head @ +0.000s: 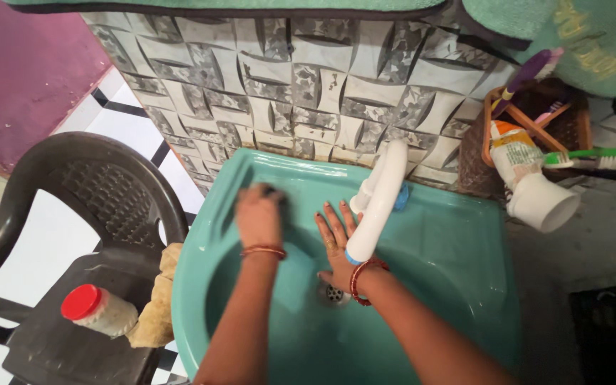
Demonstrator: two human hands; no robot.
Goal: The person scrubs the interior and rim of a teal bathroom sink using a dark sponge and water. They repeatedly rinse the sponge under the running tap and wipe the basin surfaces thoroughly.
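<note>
I see a teal wash basin (457, 235) filling the middle of the view, a dark plastic chair (101, 192) at its left, and a white tap (379, 203) at its far rim. My left hand (259, 214) presses something dark and blurred onto the basin's far-left rim, fingers curled down over it, though I cannot tell what it is; my right hand (338, 239) lies flat inside the bowl, fingers spread wide, just beside the tap spout. On the chair seat lies a red-capped white jar (100, 309), and far right a white-and-orange toothpaste tube (518, 160) stands cap-down in a brown holder.
</note>
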